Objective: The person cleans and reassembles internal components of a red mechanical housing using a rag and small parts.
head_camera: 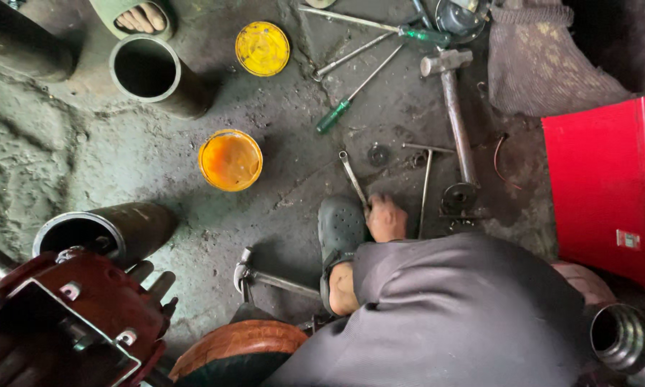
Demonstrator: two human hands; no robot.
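My right hand reaches down past my grey-clad knee to the concrete floor, its fingers closed on the end of a slim metal spanner that lies beside my grey clog. At the bottom left, dark greasy fingers of my left hand rest against a red metal housing with studs. How firmly that hand grips the housing is unclear.
An open tin of orange grease and its yellow lid lie ahead. Steel cylinder sleeves, screwdrivers, a hammer, another hammer and a red box surround me. Another person's sandalled foot is at top.
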